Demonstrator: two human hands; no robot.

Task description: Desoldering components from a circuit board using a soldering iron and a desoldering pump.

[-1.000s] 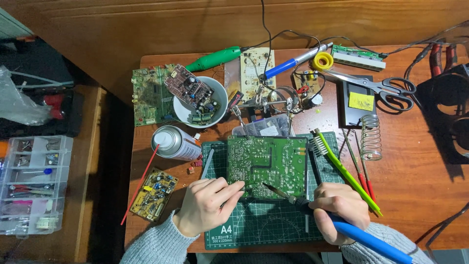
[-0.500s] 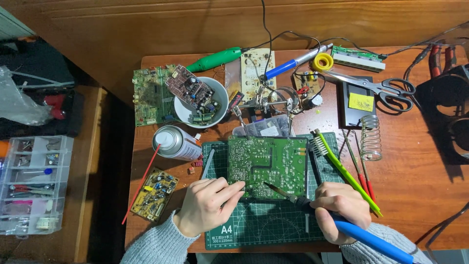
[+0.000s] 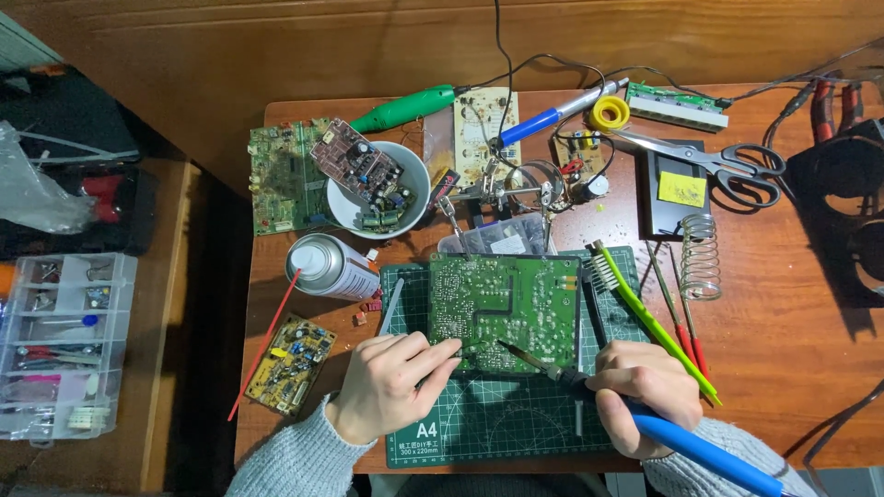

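Note:
A green circuit board lies solder side up on a green cutting mat near the table's front edge. My left hand rests on the mat with its fingertips at the board's lower left edge; whether they pinch something thin I cannot tell. My right hand grips a blue-handled soldering iron. Its tip touches the board's lower middle.
A white bowl holds a small board. A spray can, a yellow board, a green brush, scissors, a coil stand and a helping-hands clamp surround the mat. A parts organiser sits far left.

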